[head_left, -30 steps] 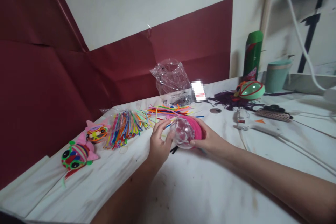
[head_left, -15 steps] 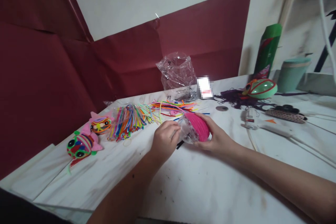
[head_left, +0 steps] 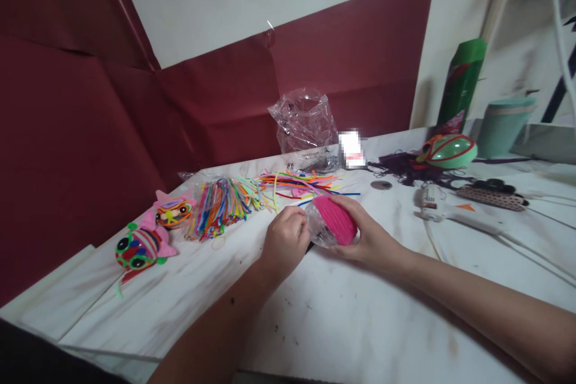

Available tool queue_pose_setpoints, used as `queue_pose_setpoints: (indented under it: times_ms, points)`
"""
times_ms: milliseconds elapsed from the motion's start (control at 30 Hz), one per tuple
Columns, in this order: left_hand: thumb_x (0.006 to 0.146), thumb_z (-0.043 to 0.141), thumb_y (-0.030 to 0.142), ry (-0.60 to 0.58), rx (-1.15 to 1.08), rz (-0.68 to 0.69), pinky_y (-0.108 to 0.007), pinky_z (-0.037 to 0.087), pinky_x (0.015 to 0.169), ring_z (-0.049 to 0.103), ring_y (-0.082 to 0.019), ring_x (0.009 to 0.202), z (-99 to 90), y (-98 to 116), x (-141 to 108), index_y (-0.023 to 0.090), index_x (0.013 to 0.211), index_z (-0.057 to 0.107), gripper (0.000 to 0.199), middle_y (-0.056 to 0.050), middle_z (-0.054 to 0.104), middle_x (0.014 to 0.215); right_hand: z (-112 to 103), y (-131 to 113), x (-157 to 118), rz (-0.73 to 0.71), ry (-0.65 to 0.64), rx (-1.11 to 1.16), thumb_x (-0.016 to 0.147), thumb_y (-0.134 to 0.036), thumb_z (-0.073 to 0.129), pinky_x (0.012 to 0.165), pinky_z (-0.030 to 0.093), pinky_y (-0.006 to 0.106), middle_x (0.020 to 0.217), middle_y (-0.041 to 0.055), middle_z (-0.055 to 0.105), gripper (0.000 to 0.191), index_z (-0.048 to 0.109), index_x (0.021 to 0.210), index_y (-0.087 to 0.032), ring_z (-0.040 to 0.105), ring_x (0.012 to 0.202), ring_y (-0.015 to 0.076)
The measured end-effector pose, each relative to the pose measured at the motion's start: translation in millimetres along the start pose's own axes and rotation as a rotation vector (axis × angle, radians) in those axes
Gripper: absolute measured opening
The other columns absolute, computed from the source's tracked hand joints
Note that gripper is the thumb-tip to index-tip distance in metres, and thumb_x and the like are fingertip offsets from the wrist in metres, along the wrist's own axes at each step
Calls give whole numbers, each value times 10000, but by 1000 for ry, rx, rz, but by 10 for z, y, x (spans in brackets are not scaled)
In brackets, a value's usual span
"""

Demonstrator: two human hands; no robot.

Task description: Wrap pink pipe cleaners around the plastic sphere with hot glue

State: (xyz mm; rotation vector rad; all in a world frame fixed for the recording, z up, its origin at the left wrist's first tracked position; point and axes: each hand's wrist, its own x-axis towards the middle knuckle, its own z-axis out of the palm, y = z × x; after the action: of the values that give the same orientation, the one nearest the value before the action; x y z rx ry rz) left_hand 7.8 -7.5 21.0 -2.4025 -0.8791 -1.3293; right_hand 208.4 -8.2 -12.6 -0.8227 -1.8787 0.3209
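Note:
A bright pink bundle that looks like yarn (head_left: 339, 220) is half covered by a clear plastic wrapper (head_left: 318, 225) on its left side. My right hand (head_left: 366, 234) wraps around the bundle from the right, thumb and fingers on opposite sides. At the wrapper's left end, my left hand (head_left: 285, 234) is closed, its fingertips pinching the plastic. Both hands are just above the white marbled table (head_left: 351, 324). Part of a small black item (head_left: 310, 247) shows beneath the wrapper; its kind is unclear.
Colourful pipe cleaners (head_left: 225, 204) lie behind and left, beside decorated fish-like figures (head_left: 141, 249). A clear plastic bag (head_left: 306, 123) stands at the back. On the right are a glue gun (head_left: 459, 213), purple tassels (head_left: 400, 165), a green balloon-like figure (head_left: 452, 152) and a teal cup (head_left: 504, 126).
My left hand has tightened into a closer grip at the wrapper's end, and the plastic looks more drawn together. The pink bundle has shifted slightly in my right hand.

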Motion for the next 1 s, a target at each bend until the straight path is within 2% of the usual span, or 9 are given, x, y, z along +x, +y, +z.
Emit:
queue_pose_setpoints:
  times_ms: [100, 267, 467, 567, 833, 1000]
  points:
    - [710, 491, 28, 42, -22, -5, -305, 526, 735, 632, -177, 824, 27, -27, -3, 189, 702, 537, 168, -74, 639, 848, -2, -25, 6, 51, -11, 52, 648, -312, 756, 1096, 315, 496, 1357, 122, 445, 796, 375, 1345, -259, 418, 1280, 321]
    - [799, 536, 94, 48, -96, -18, -294, 531, 761, 646, -156, 831, 21, -76, 18, 187, 781, 604, 116, -57, 665, 853, -33, -15, 18, 149, -28, 117, 636, -333, 764, 1080, 335, 500, 1353, 126, 458, 820, 371, 1350, -236, 446, 1256, 327]
    - [854, 462, 106, -82, 39, 173, -280, 533, 740, 640, -161, 807, -63, -69, 48, 165, 812, 605, 160, -78, 670, 838, -27, -4, 11, 177, -43, 113, 623, -341, 770, 1086, 328, 489, 1343, 133, 464, 822, 378, 1334, -216, 445, 1256, 319]
    - [824, 447, 85, -122, 118, 207, -282, 530, 715, 634, -168, 788, -78, -56, 48, 166, 782, 577, 160, -84, 659, 851, -9, -27, 9, 177, -48, 119, 629, -343, 766, 1082, 333, 484, 1348, 134, 463, 819, 375, 1338, -217, 447, 1256, 310]
    - [701, 444, 18, 43, 51, 139, -256, 535, 714, 650, -155, 817, 17, -50, -3, 194, 714, 504, 187, -88, 652, 885, 4, -85, 14, 272, -58, 204, 589, -374, 782, 1069, 340, 495, 1345, 141, 490, 852, 396, 1329, -207, 466, 1240, 322]
    - [647, 452, 2, 91, -45, 79, -278, 538, 729, 659, -164, 835, 5, -24, 12, 202, 685, 493, 207, -72, 663, 869, 6, -16, 11, 340, -64, 356, 573, -382, 799, 1036, 381, 479, 1288, 105, 547, 815, 441, 1286, -218, 507, 1194, 313]
